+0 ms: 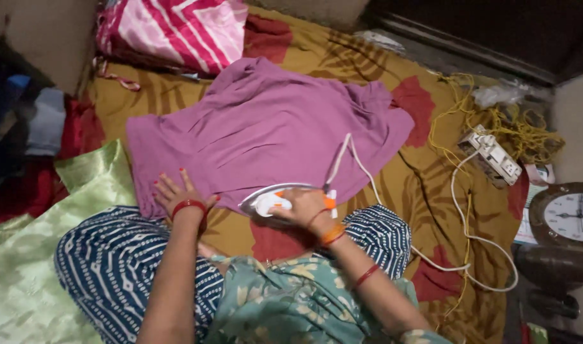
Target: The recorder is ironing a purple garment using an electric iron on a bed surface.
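L hand (177,193) lies flat w/ fingers spread wide, palm down on the near hem of the purple garment (266,130), pinning the cloth. R hand (304,207) is closed round the orange handle of the electric iron (275,199), which sits tilted at the garment's near edge, soleplate partly on the cloth, partly over the patterned bedsheet (431,185). The garment is spread flat across the middle of the sheet, some folds left toward the far side.

Risks, as I judge them: L fingertips are near the iron's nose, so a quick push that way could burn them. The white cord (457,210) loops loose on the sheet by the R knee and runs to the extension board (492,156); a long stroke may drag it taut, or snag it on the tangled yellow wire (520,130). Iron resting too long in 1 spot could scorch thin fabric. The soft bedding underneath may let creases get pressed in.

Count: 2 hands, 1 iron, 1 purple garment, 1 white cord, 1 extension board, 1 yellow wire tangle, 1 wall clock (571,216) lying at the R edge, 1 pink striped pillow (177,28) at the far side, 1 green satin cloth (43,242) at L. Red bangles on both wrists; exact no. can't tell.
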